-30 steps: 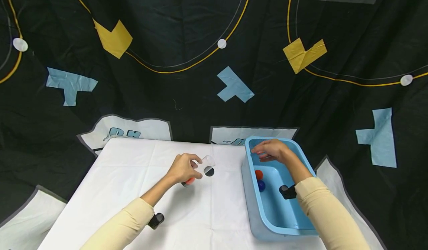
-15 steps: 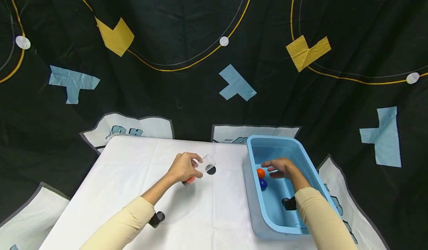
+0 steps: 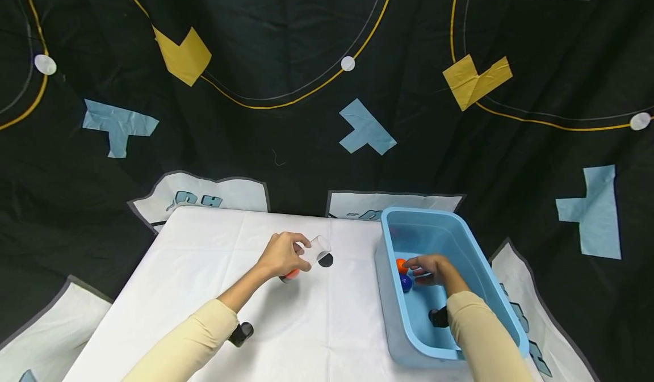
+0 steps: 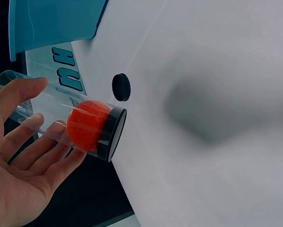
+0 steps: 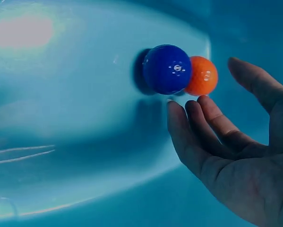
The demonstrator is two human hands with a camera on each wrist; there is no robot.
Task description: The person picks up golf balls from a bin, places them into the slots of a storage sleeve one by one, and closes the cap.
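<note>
My left hand point(image 3: 283, 255) grips a clear tube point(image 4: 51, 101) above the table, tilted, its open mouth toward the bin. Inside, an orange-red ball point(image 4: 88, 125) lies against the black cap point(image 4: 112, 133) at the tube's lower end. A loose black cap point(image 3: 325, 259) lies on the table beyond the tube. Inside the blue bin point(image 3: 416, 345), my right hand point(image 3: 431, 269) reaches down with fingers spread and slightly bent, holding nothing. Its fingertips are right by an orange ball point(image 5: 203, 75) and a blue ball point(image 5: 167, 69), which sit side by side on the bin floor.
A white-covered table point(image 3: 286, 336) carries the bin at its right side. The bin's walls rise around my right hand. Behind the table hangs a black sheet point(image 3: 276, 160) with blue and yellow tape pieces.
My right hand has come down from the bin's far rim toward the two balls on its floor. The left hand keeps holding the tube in nearly the same place.
</note>
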